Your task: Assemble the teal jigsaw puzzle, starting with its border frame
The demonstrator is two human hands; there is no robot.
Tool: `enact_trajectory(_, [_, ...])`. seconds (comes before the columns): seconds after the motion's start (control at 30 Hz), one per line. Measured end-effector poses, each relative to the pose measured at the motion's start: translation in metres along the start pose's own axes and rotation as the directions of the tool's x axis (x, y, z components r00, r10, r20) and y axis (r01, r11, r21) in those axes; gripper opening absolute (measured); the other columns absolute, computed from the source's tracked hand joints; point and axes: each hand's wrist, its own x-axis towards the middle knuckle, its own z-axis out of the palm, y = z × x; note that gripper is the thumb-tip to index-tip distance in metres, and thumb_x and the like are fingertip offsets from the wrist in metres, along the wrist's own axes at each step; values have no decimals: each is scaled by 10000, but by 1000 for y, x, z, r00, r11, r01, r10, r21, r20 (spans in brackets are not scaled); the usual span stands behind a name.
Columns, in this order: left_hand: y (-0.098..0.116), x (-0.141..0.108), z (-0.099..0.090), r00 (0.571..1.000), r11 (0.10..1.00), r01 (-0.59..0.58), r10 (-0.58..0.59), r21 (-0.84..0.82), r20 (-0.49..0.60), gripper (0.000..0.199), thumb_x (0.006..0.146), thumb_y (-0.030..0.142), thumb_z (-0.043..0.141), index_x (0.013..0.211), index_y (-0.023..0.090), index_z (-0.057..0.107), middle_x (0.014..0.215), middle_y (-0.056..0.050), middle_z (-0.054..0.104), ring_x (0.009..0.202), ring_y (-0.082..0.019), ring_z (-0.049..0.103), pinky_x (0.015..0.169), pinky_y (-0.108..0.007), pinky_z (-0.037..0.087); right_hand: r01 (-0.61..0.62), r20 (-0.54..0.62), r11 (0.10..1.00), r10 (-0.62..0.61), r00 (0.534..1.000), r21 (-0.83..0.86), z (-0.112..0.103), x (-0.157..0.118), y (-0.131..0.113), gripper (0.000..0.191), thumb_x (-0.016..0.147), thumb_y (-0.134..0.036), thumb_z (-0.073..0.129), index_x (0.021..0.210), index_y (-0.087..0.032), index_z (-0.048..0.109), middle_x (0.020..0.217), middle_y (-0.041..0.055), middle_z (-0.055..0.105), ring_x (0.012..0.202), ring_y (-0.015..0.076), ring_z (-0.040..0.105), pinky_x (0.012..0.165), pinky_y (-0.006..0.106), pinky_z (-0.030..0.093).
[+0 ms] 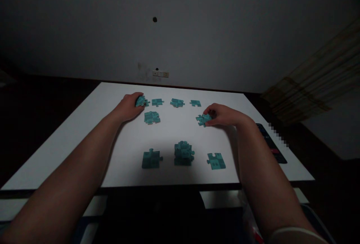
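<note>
Teal jigsaw pieces lie on a white table (128, 169). At the back left, my left hand (131, 105) is closed around a small stack of puzzle pieces (141, 101). My right hand (221, 115) pinches the right side of another group of puzzle pieces (203, 119). Between the hands, along the back, lie a piece (158, 102), an overlapping pair (177, 103) and a piece (195, 103). Pieces (152, 117) rest just below my left hand. Nearer the front are a single piece (151, 159), a pile (183, 153) and a piece (216, 161) at the right.
A dark flat object (271, 143), partly pixelated, lies at the table's right side beside my right forearm. Behind the table stands a grey wall with sockets (160, 74). A patterned curtain (303, 94) hangs at the right. The table's front edge runs beneath both forearms.
</note>
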Motion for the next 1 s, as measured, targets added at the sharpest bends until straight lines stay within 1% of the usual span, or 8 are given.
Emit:
enact_trajectory(0.13, [2,2,1,1000,999,-13,12,-33,-16,734,904,447,686,1576,150,693,1447,-193,784,1302,-399,733,1221,-505,556,-13,34,997,10,999,79,-3,-1,-2,502,688,-457,1025,1107,-257,831,960,67,832,820,284,744,735,391,581])
enact_trajectory(0.27, [2,2,1,999,998,-29,28,-49,-23,713,893,413,697,1560,163,703,1492,-189,780,1319,-405,735,1236,-520,546,-18,-17,970,23,1000,243,-6,-3,-2,421,794,-513,940,1104,-262,807,837,33,779,683,225,667,630,353,512])
enact_trajectory(0.4, [1,2,4,999,999,-28,27,-42,-28,756,885,410,679,1590,138,683,1557,-210,750,1366,-408,716,1255,-531,531,-17,-117,918,69,991,397,-6,-3,-2,397,819,-566,911,1030,-247,805,798,44,773,715,233,682,676,366,547])
enact_trajectory(0.47, [0,2,5,999,999,-31,29,-36,-37,768,882,412,670,1596,128,680,1579,-214,737,1401,-409,698,1272,-531,519,-13,-124,902,74,990,432,-4,-2,-4,392,815,-584,914,964,-240,795,790,49,770,730,238,690,704,375,565])
enact_trajectory(0.67, [1,2,5,1000,999,-10,9,-32,-28,771,870,416,682,1592,145,689,1580,-197,738,1425,-421,679,1280,-549,514,-60,-26,909,78,997,413,0,-1,-18,401,809,-604,917,899,-238,780,822,61,767,725,233,676,699,375,565])
enact_trajectory(0.77, [5,1,3,1000,999,4,-5,-42,-19,758,877,437,689,1585,165,698,1590,-180,734,1443,-418,674,1297,-543,505,-60,-30,938,74,997,341,0,0,-21,379,824,-583,895,902,-229,784,835,65,768,747,231,661,704,364,532])
enact_trajectory(0.9, [11,-3,0,999,996,42,-43,-72,-4,766,906,563,745,1590,220,704,1553,-151,758,1425,-419,685,1284,-554,521,-42,-26,968,50,998,246,4,3,-18,311,858,-530,842,899,-226,790,873,61,792,772,232,673,740,365,517])
enact_trajectory(1.0, [15,-4,-1,999,996,43,-44,-80,-2,730,918,561,777,1568,233,725,1507,-143,785,1399,-414,698,1264,-550,534,-47,1,980,48,999,193,9,4,-13,278,893,-506,811,930,-231,821,897,64,816,783,243,698,764,379,532])
